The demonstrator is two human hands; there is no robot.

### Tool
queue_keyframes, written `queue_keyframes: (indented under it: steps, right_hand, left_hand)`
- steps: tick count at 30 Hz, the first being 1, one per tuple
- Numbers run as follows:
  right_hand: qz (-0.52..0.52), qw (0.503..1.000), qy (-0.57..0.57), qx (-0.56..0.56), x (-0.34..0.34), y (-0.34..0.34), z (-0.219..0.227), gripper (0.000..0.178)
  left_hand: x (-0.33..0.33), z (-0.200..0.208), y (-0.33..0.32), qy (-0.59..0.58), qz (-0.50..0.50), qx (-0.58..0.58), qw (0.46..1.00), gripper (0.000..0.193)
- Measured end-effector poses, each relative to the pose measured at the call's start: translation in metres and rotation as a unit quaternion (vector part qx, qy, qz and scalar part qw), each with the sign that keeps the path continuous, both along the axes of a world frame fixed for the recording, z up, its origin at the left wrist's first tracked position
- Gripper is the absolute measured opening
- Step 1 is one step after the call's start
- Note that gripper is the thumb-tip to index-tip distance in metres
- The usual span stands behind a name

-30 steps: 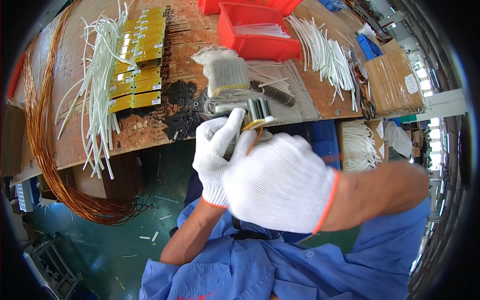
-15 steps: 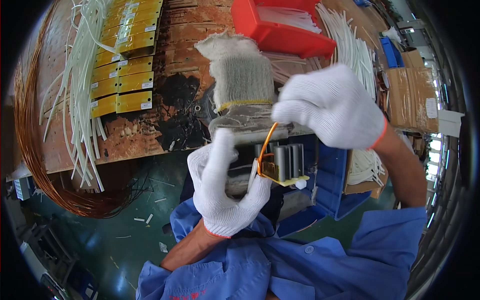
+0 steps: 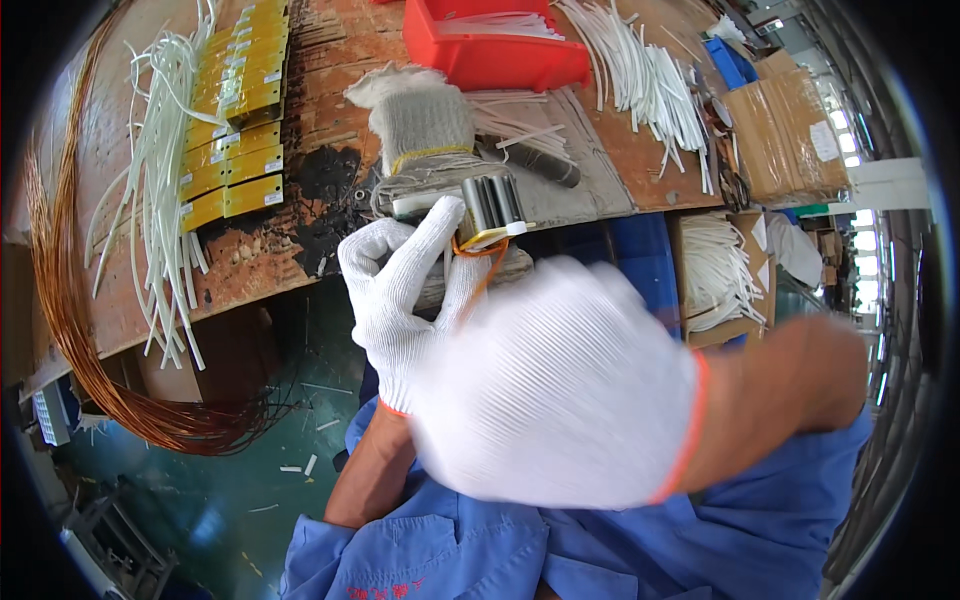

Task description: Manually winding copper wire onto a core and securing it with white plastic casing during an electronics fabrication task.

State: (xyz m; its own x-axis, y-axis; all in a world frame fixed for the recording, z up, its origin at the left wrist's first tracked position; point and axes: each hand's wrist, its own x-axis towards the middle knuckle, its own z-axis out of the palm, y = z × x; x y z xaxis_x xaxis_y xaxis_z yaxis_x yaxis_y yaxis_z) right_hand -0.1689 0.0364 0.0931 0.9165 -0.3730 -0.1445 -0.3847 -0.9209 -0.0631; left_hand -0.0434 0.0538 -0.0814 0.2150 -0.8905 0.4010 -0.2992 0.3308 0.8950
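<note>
My left hand (image 3: pixel 405 290), in a white knit glove, pinches a small coil part near the table's front edge. That coil part (image 3: pixel 490 206) has several dark grey bars standing on a yellow base with a white knob. Orange copper wire (image 3: pixel 496 264) loops from the base down to my right hand (image 3: pixel 570 390). This right hand, gloved too and blurred, is low in front of me, closed around the wire; its back hides the fingertips. Just behind the part, a grey cloth-wrapped support (image 3: pixel 430 170) rests on the table edge.
Yellow plates (image 3: pixel 250 145) and white tubes (image 3: pixel 165 120) lie on the left of the worn table, with a bundle of copper wire (image 3: pixel 70 300) hanging over its edge. At the back stands a red bin (image 3: pixel 490 65). White tubes fill a cardboard box (image 3: pixel 752 265) to the right.
My right hand has swept down and toward me, drawing the wire round. The coil part has tipped upward and shifted left and away in view; my left hand keeps hold of it.
</note>
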Motion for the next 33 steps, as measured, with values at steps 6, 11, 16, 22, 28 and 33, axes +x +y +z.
queue_keyframes:
  steps: [6, 11, 16, 22, 28, 33]
  right_hand:
    - [-0.04, 0.992, 0.018, 0.119, -0.031, -0.135, -0.023, 0.027]
    - [-0.302, 0.885, -0.265, 0.236, -0.083, -0.052, -0.051, 0.023]
    - [-0.356, 0.87, -0.277, 0.199, -0.08, -0.045, -0.06, 0.022]
    - [-0.243, 0.926, -0.227, 0.178, -0.085, -0.069, -0.055, 0.017]
    - [-0.055, 0.968, -0.234, 0.068, -0.091, -0.085, -0.067, 0.022]
    - [-0.154, 0.949, -0.244, 0.13, -0.09, -0.079, -0.073, 0.02]
  left_hand:
    - [-0.032, 0.0, 0.004, -0.017, 0.042, -0.031, 0.998, 0.076]
    - [-0.002, 0.004, -0.006, -0.143, -0.009, -0.091, 0.986, 0.057]
    - [0.004, 0.003, -0.013, -0.037, -0.079, -0.071, 0.994, 0.041]
    - [0.013, 0.002, -0.013, 0.083, -0.14, 0.003, 0.987, 0.037]
    - [0.004, 0.006, -0.014, 0.087, -0.095, -0.002, 0.992, 0.026]
    - [0.0, 0.004, -0.019, 0.067, -0.074, -0.01, 0.995, 0.023]
